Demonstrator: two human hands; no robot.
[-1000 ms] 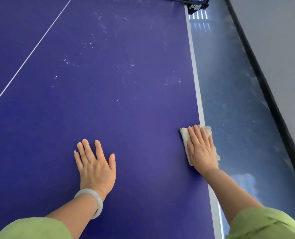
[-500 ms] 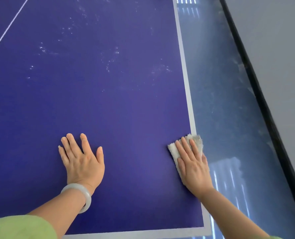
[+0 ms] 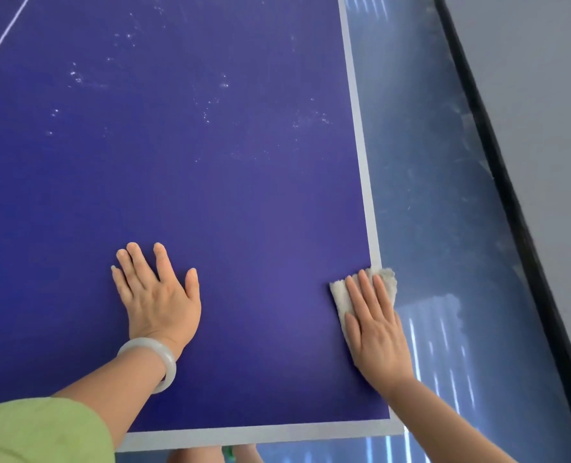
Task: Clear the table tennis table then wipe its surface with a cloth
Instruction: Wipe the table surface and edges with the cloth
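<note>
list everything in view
table tennis table: 1, dark blue with white edge lines, fills left and middle
specks: many, white, scattered on the table's far part
cloth: 1, off-white, on the table's right edge, near end
floor: 1, glossy blue-grey, right of the table
wall: 1, grey, top right
skirting strip: 1, black, between floor and wall
bangle: 1, pale white, on the left wrist
sleeve: 1, green, bottom left
left hand: 1, flat on the table
right hand: 1, flat, pressing the cloth

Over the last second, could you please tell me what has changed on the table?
The right hand slid the cloth back along the right sideline towards the near corner. The left hand stays flat on the table; the white specks farther up remain.
</note>
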